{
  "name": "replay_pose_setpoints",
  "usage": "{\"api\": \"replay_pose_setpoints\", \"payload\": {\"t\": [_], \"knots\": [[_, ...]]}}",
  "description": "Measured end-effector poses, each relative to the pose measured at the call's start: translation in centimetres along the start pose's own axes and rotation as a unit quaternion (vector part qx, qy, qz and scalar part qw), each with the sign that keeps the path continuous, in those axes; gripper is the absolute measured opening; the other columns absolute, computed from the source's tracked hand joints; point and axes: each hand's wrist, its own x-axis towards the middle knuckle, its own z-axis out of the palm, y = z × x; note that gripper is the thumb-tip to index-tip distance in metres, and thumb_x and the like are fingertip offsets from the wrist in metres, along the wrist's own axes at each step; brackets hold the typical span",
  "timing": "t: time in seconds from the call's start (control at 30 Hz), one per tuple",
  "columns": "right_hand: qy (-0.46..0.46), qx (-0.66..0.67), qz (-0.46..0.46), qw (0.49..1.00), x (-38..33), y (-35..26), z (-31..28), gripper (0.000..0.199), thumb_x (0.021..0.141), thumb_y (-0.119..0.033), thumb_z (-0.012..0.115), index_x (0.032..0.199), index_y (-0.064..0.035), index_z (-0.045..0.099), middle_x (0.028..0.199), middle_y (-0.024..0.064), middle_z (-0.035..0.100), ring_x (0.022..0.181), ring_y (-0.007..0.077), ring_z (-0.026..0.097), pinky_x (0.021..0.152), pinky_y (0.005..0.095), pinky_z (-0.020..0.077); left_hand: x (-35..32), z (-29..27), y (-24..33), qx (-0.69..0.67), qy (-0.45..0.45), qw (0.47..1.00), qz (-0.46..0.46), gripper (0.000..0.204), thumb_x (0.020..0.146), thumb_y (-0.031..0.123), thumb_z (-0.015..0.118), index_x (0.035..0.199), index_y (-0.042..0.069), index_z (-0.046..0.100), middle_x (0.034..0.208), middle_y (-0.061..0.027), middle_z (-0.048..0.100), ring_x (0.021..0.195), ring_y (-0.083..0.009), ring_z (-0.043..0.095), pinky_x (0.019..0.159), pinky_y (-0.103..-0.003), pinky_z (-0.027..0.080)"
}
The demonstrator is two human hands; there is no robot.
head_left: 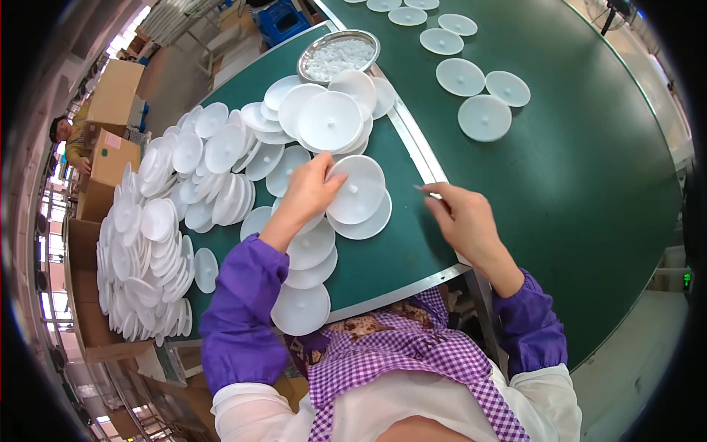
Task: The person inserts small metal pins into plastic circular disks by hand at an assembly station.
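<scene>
My left hand [305, 193] is closed on the edge of a white plastic disc [359, 193] with a small raised knob at its centre. That disc is above another white disc [372, 225] on the green table [368, 274]. To the right, near the metal rail, my right hand [470, 223] pinches a small pale piece [433, 194] between thumb and fingers; its exact shape is too small to make out. Overlapping discs [312, 245] lie beside and below my left wrist. Farther off, a round metal bowl [302, 65] holds many small white pieces [340, 57].
A large heap of white discs [158, 221] covers the table's left side. Across the metal rail [420, 144], several discs [484, 118] lie on a long green surface [567, 199]. Cardboard boxes [116, 163] and another person [76, 147] are at the far left; a blue stool [280, 22] stands behind.
</scene>
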Motion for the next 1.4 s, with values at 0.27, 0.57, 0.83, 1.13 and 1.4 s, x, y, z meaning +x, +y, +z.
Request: {"api": "replay_pose_setpoints", "payload": {"t": [0.27, 0.57, 0.83, 1.13, 1.4], "knots": [[-0.076, 0.155, 0.021, 0.985, 0.2, -3.0, 1.0, 0.021, 0.088, -0.014, 0.064, 0.107, -0.0043, 0.067, 0.083, 0.0172, 0.070, 0.072, 0.0303, 0.068, 0.067, 0.0361, 0.0519, -2.0, -0.4, 4.0, -0.237, -0.012, 0.970, 0.043, 0.022, 0.095, 0.013, 0.055, 0.112, -0.001, 0.058, 0.091, -0.0096, 0.067, 0.079, -0.0129, 0.061, 0.069, -0.030, 0.049], [-0.072, 0.141, 0.012, 0.987, 0.0, -2.5, 1.3, 0.020, 0.089, -0.014, 0.063, 0.106, -0.0049, 0.067, 0.081, 0.0161, 0.069, 0.071, 0.0318, 0.067, 0.065, 0.0381, 0.0520, -2.5, -0.1, 4.9, -0.276, -0.014, 0.958, 0.079, 0.019, 0.095, 0.014, 0.053, 0.109, 0.001, 0.053, 0.085, -0.0243, 0.065, 0.079, -0.0405, 0.064, 0.067, -0.042, 0.048], [0.025, -0.069, -0.032, 0.997, -1.2, -1.2, 1.0, 0.011, 0.083, -0.011, 0.065, 0.093, -0.0070, 0.065, 0.073, 0.0140, 0.064, 0.065, 0.0330, 0.064, 0.059, 0.0400, 0.0493, -3.3, 3.8, 9.2, -0.227, 0.046, 0.962, 0.147, 0.015, 0.096, 0.015, 0.054, 0.104, 0.004, 0.054, 0.080, -0.0196, 0.063, 0.070, -0.0331, 0.065, 0.061, -0.040, 0.046], [0.105, -0.250, 0.037, 0.962, 0.5, 5.0, -3.3, 0.014, 0.089, -0.017, 0.059, 0.097, -0.0068, 0.065, 0.081, 0.0151, 0.067, 0.076, 0.0342, 0.066, 0.067, 0.0456, 0.0511, 0.5, 1.5, 1.0, 0.165, -0.028, 0.982, 0.089, 0.041, 0.077, 0.033, 0.076, 0.102, 0.002, 0.066, 0.092, -0.0155, 0.068, 0.098, -0.0325, 0.060, 0.082, -0.040, 0.048], [-0.061, 0.066, 0.037, 0.995, -0.1, 0.0, -0.7, 0.019, 0.088, -0.019, 0.064, 0.103, -0.0075, 0.069, 0.073, 0.0166, 0.067, 0.067, 0.0327, 0.065, 0.062, 0.0399, 0.0502, 0.6, 2.1, 2.1, -0.225, -0.097, 0.967, 0.063, 0.028, 0.089, 0.021, 0.062, 0.103, -0.003, 0.059, 0.075, -0.0173, 0.064, 0.064, -0.0297, 0.060, 0.060, -0.036, 0.045]]}}
